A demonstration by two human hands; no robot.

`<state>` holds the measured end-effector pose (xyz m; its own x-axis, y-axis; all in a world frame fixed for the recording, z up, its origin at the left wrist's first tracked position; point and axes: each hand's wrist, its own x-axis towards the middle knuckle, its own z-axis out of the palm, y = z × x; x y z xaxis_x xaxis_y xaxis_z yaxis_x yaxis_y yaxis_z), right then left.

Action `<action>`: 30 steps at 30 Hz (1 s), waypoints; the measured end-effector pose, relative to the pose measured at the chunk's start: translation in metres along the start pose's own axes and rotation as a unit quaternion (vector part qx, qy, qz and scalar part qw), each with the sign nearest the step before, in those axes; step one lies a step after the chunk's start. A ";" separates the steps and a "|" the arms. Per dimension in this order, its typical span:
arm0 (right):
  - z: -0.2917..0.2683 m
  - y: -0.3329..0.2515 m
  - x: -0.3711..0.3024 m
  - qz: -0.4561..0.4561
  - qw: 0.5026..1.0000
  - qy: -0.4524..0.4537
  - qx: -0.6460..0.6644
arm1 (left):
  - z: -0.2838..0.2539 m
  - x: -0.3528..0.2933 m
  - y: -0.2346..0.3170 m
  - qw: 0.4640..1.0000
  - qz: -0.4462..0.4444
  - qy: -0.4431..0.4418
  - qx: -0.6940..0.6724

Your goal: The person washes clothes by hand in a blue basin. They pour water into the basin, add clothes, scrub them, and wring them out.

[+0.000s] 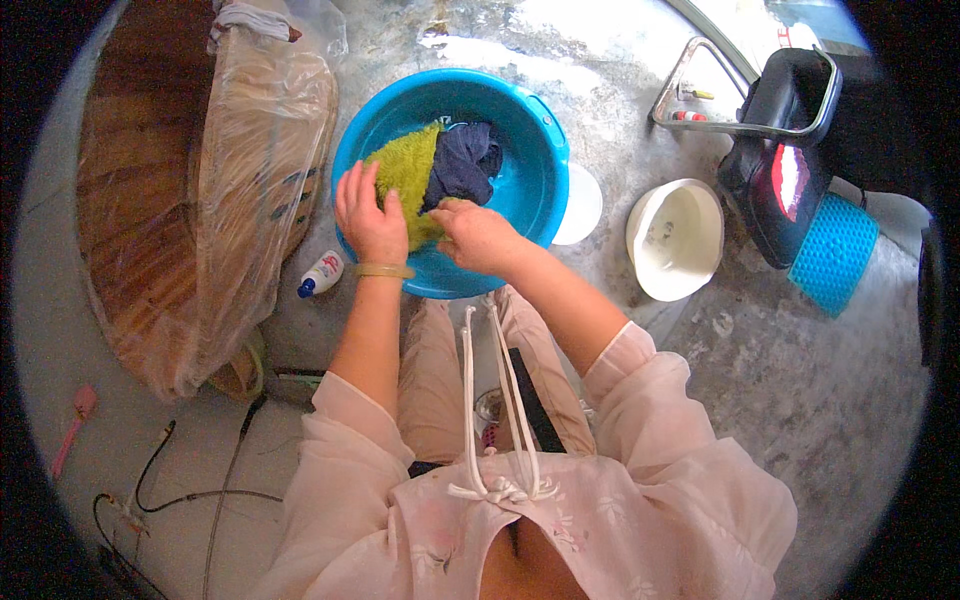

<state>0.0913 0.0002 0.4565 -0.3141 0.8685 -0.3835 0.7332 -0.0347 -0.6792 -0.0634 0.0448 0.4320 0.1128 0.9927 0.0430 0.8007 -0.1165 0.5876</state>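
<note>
A round blue basin stands on the floor in front of my knees. Inside it a fuzzy yellow-green towel lies on the left, against a dark navy cloth. My left hand, a pale bangle at its wrist, rests on the towel's left part with its fingers stretched and apart. At the towel's lower right edge, my right hand has its fingers curled together, closed on the fabric; its fingertips are partly hidden.
Left of the basin lie a small white bottle with a blue cap and a large plastic-wrapped wooden tub. To the right are a cream bowl, a blue textured mat and a metal-framed black item. Dark cables cross the lower-left floor.
</note>
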 end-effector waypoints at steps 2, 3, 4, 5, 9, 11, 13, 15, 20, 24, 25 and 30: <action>-0.001 0.010 0.002 0.039 0.996 -0.021 -0.080 | 0.005 -0.004 0.000 0.998 0.007 -0.059 0.005; -0.002 0.012 0.001 0.059 0.995 0.046 -0.069 | 0.011 -0.010 0.002 0.996 0.014 -0.093 0.010; 0.002 0.022 0.002 0.057 0.989 0.118 -0.071 | 0.016 -0.016 0.003 0.992 0.020 -0.127 0.014; 0.003 0.026 0.005 0.082 0.984 0.136 -0.077 | 0.019 -0.021 0.002 0.981 0.002 -0.192 0.026; 0.002 0.040 0.016 0.076 0.974 0.125 -0.174 | 0.035 -0.033 0.010 0.908 -0.078 -0.382 0.151; 0.009 0.044 0.025 0.079 0.972 0.085 -0.205 | 0.046 -0.031 0.009 0.899 -0.093 -0.403 0.148; 0.019 0.050 0.032 0.093 0.966 0.044 -0.238 | 0.053 -0.028 0.005 0.887 -0.105 -0.424 0.151; 0.040 0.066 0.036 0.101 0.952 0.035 -0.288 | 0.059 -0.025 -0.001 0.869 -0.101 -0.452 0.175; 0.057 0.080 0.037 0.105 0.940 0.002 -0.325 | 0.068 -0.029 -0.002 0.842 -0.064 -0.474 0.249; 0.062 0.086 0.038 0.100 0.934 0.013 -0.342 | 0.077 -0.039 -0.004 0.846 -0.036 -0.449 0.285; 0.063 0.086 0.038 0.098 0.936 0.017 -0.338 | 0.078 -0.039 -0.004 0.847 -0.032 -0.443 0.292; 0.060 0.085 0.034 0.069 0.947 0.068 -0.306 | 0.077 -0.036 0.000 0.851 -0.040 -0.447 0.272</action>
<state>0.1066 -0.0026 0.3487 -0.1398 0.9339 -0.3292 0.9869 0.1044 -0.1229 -0.0221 0.0067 0.3688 0.2524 0.6049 -0.7552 0.9534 -0.2888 0.0874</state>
